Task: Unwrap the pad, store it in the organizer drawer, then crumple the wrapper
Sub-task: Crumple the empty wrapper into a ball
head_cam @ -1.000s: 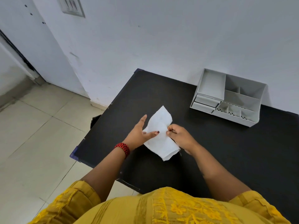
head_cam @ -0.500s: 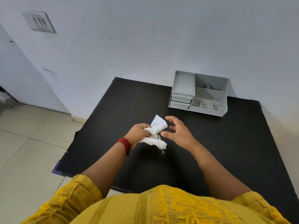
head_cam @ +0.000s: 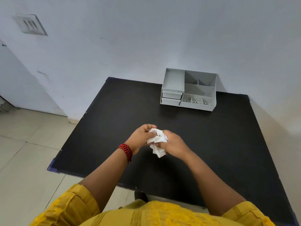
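Note:
A white wrapper (head_cam: 157, 141) is bunched into a ball between both hands above the middle of the black table (head_cam: 114, 115). My left hand (head_cam: 141, 137), with a red bead bracelet at the wrist, cups it from the left. My right hand (head_cam: 174, 143) presses on it from the right. A loose corner of the wrapper hangs below the hands. The grey organizer (head_cam: 189, 89) stands at the table's far edge against the wall, with two shut drawers on its left front. No pad is visible.
The white wall runs right behind the organizer. The table's left edge drops to a tiled floor (head_cam: 24, 152). A switch plate (head_cam: 30, 25) is on the wall at upper left.
The wrapper went from a flat sheet held by both hands to a crumpled ball. My right hand let go briefly, then closed back onto it. The camera turned right.

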